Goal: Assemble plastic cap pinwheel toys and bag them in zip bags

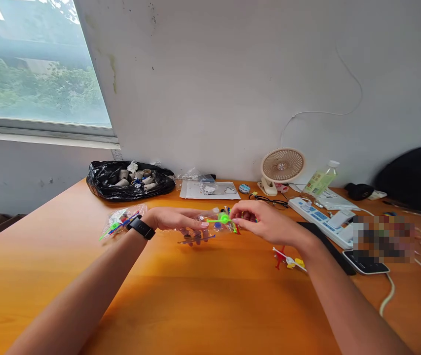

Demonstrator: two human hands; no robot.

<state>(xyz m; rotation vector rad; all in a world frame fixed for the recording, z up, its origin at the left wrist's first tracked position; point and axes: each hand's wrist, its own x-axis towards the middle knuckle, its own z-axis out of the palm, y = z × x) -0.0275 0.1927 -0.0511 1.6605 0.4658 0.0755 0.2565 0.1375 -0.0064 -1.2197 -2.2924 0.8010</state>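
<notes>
The green toy (224, 219), a small plastic piece with thin arms, sat between the two hands above the orange table (180, 305), at its middle and toward the far side. The right hand (265, 224) pinched one end of it with fingertips closed on it. The left hand (175, 218), with a black watch (141, 227) on the wrist, held a clear bag (210, 223) of coloured pieces against the toy; its fingers curled around the bag. A few loose pieces lay on the table just under the left hand.

A second clear bag of coloured sticks (119, 221) lay just left of the left wrist. A red, white and yellow toy (287, 259) rested on the table below the right wrist. Farther back stood a black rubbish bag (131, 180), papers (210, 190), a small fan (282, 167), a bottle (321, 180) and a power strip (323, 219). A phone (367, 264) lay at the right, near a blurred patch.
</notes>
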